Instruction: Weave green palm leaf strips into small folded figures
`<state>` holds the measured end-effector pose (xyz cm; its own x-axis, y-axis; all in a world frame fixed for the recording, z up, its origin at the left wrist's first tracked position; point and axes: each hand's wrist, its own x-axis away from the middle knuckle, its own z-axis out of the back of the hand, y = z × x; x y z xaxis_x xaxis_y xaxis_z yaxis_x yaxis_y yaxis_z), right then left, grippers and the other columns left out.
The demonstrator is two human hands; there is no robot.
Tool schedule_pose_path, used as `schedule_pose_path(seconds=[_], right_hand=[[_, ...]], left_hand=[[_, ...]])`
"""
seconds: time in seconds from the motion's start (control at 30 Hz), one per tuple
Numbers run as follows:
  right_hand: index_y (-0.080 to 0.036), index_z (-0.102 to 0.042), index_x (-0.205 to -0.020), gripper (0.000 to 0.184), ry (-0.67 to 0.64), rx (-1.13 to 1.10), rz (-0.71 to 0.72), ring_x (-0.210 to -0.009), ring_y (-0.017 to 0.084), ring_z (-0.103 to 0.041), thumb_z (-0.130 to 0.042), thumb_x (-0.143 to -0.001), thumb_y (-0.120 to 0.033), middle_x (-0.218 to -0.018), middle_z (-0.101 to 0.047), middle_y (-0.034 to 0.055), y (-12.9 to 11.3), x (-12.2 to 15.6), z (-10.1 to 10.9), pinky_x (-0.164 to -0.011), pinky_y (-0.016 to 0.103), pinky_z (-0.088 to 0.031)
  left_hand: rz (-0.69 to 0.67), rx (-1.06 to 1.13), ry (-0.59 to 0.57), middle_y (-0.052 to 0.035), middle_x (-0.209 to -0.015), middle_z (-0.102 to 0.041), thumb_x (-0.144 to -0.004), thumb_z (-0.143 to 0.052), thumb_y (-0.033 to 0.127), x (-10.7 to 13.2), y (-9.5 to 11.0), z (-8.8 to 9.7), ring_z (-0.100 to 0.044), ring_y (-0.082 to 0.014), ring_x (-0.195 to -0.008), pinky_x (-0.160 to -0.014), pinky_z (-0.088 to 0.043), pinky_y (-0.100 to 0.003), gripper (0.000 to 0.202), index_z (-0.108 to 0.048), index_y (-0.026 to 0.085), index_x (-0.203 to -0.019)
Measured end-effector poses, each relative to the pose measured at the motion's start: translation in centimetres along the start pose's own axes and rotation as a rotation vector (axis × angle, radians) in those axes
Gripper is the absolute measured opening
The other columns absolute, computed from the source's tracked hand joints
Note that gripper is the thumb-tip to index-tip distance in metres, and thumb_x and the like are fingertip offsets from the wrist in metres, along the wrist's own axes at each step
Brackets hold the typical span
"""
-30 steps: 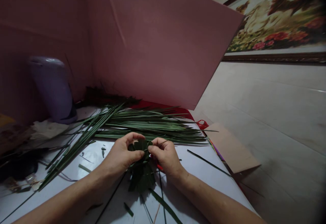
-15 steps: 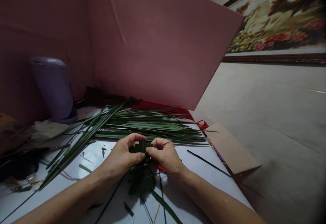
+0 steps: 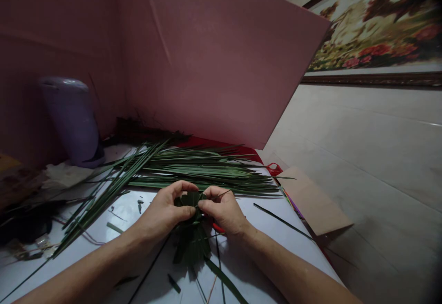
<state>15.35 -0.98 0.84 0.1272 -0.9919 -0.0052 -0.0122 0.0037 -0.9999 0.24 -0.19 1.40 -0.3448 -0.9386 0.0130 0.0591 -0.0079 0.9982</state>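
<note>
A dark green woven leaf piece (image 3: 192, 244) is held just above the white table, its flared strips fanning down toward me. My left hand (image 3: 171, 208) is closed around its upper left side, thumb on the front and fingers behind. My right hand (image 3: 221, 209) pinches a folded strip at the upper right edge between thumb and fingertips. Something red (image 3: 217, 228) shows below my right hand, mostly hidden. Long loose leaf strips (image 3: 226, 282) and thin stems trail beneath the piece.
Behind my hands lies a wide pile of long green leaves (image 3: 203, 168), with another bundle (image 3: 113, 191) slanting across at left. A purple container (image 3: 74, 119) stands at the back left near crumpled white paper (image 3: 67, 175). Cardboard (image 3: 314, 200) is beyond the right edge of the table (image 3: 276, 248).
The woven piece has tilted slightly, and its upper strips show a little more spread. Both hands keep their hold with only tiny finger shifts.
</note>
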Motion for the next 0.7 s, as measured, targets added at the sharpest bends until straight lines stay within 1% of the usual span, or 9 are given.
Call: schedule_pose_path(seconds=[0.2, 0.33, 0.43, 0.57, 0.7], right_hand=[[-0.017, -0.045, -0.054, 0.013, -0.012, 0.031, 0.030, -0.042, 0.006, -0.035, -0.057, -0.059, -0.018, -0.046, -0.042, -0.0071, 0.49, -0.25, 0.18, -0.041, 0.018, -0.028], [-0.017, -0.045, -0.055, 0.013, -0.005, 0.051, 0.062, -0.044, 0.007, -0.034, -0.056, -0.061, -0.017, -0.048, -0.041, -0.0069, 0.86, -0.37, 0.28, -0.043, 0.019, -0.028], [-0.017, -0.045, -0.054, 0.014, -0.006, 0.060, 0.073, -0.045, 0.007, -0.034, -0.057, -0.062, -0.018, -0.047, -0.041, -0.0069, 0.94, -0.35, 0.28, -0.043, 0.019, -0.028], [-0.017, -0.046, -0.052, 0.019, -0.005, 0.070, 0.081, -0.043, 0.007, -0.032, -0.055, -0.068, -0.024, -0.045, -0.040, -0.0065, 0.79, -0.27, 0.25, -0.042, 0.019, -0.027], [-0.017, -0.046, -0.051, 0.023, 0.004, 0.068, 0.060, -0.041, 0.007, -0.031, -0.054, -0.070, -0.026, -0.044, -0.039, -0.0064, 0.63, -0.24, 0.24, -0.041, 0.019, -0.026]], left_hand=[[-0.046, -0.006, 0.012, 0.0032, -0.068, -0.058, -0.060, -0.065, 0.016, -0.01, -0.27, -0.13, -0.051, -0.0120, -0.059, -0.053, -0.039, -0.024, 0.036, -0.055, 0.017, -0.095], [-0.034, 0.009, 0.035, 0.0032, -0.067, -0.059, -0.059, -0.066, 0.016, -0.20, -0.36, -0.24, -0.052, -0.0118, -0.059, -0.053, -0.040, -0.024, 0.039, -0.055, 0.016, -0.097], [-0.019, 0.055, 0.012, 0.0029, -0.068, -0.060, -0.060, -0.067, 0.015, -0.31, -0.43, -0.18, -0.054, -0.0126, -0.060, -0.056, -0.042, -0.024, 0.040, -0.054, 0.016, -0.098], [-0.019, 0.089, -0.027, 0.0034, -0.067, -0.059, -0.061, -0.067, 0.015, -0.24, -0.43, -0.04, -0.055, -0.0127, -0.059, -0.056, -0.043, -0.025, 0.041, -0.055, 0.017, -0.100], [-0.020, 0.085, -0.023, 0.0017, -0.070, -0.061, -0.061, -0.068, 0.017, -0.06, -0.24, -0.02, -0.057, -0.0141, -0.061, -0.056, -0.043, -0.026, 0.042, -0.056, 0.017, -0.102]])
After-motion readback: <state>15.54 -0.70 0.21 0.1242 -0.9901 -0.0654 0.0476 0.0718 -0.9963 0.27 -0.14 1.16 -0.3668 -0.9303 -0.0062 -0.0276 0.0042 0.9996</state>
